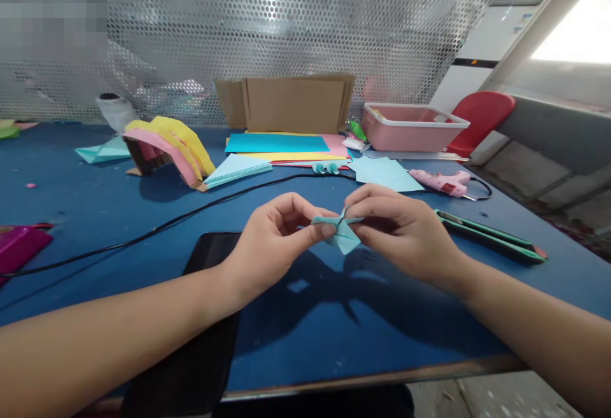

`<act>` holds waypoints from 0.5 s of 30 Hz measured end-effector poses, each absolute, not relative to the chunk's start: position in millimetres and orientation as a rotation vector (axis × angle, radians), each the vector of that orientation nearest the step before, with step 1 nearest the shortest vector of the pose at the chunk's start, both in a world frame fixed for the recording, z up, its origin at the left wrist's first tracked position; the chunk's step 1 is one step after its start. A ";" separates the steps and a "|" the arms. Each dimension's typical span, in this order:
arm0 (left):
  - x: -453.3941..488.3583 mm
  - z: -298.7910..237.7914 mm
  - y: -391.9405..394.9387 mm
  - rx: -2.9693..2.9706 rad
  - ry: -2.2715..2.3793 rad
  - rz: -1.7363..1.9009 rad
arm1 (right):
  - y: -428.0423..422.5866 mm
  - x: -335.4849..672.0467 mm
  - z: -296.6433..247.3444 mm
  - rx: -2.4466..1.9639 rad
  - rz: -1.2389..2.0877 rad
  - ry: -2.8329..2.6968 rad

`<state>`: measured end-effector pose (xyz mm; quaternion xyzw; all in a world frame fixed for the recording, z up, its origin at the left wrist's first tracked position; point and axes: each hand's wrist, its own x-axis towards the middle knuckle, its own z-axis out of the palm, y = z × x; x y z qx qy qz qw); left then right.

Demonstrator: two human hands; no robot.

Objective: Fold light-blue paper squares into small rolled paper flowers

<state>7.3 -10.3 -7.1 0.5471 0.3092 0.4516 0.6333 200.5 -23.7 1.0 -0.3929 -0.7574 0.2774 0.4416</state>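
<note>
Between my two hands, a small folded piece of light blue paper (345, 240) is held up above the blue table. My left hand (274, 233) pinches its left side, thumb in front and fingers behind. Its right side is gripped by my right hand (405, 227) between thumb and fingertips. Creases and pointed flaps show on the paper; the parts under my fingers are hidden. Beyond my hands lie small curled blue paper pieces (325, 168), a stack of folded light blue paper (238, 170) and flat light blue sheets (386, 174).
A black phone-like slab (191, 354) lies under my left forearm. A black cable (157, 229) crosses the table. To the right are a pink glue gun (442, 182) and a green-black long tool (491, 238). Behind stand a pink-yellow paper arch (165, 144), cardboard (296, 105) and a pink bin (410, 130).
</note>
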 end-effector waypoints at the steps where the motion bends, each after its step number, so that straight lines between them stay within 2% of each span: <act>1: 7.3 -7.6 -10.1 1.250 0.720 1.032 | -23.3 200.6 0.9 -0.991 0.669 -1.890; 9: 8.6 -6.8 -10.0 1.283 0.832 0.935 | -24.0 199.5 -8.0 -0.991 0.700 -1.818; 15: 7.6 -5.7 -9.4 1.240 0.962 0.832 | -24.7 201.0 -8.5 -0.941 0.654 -2.077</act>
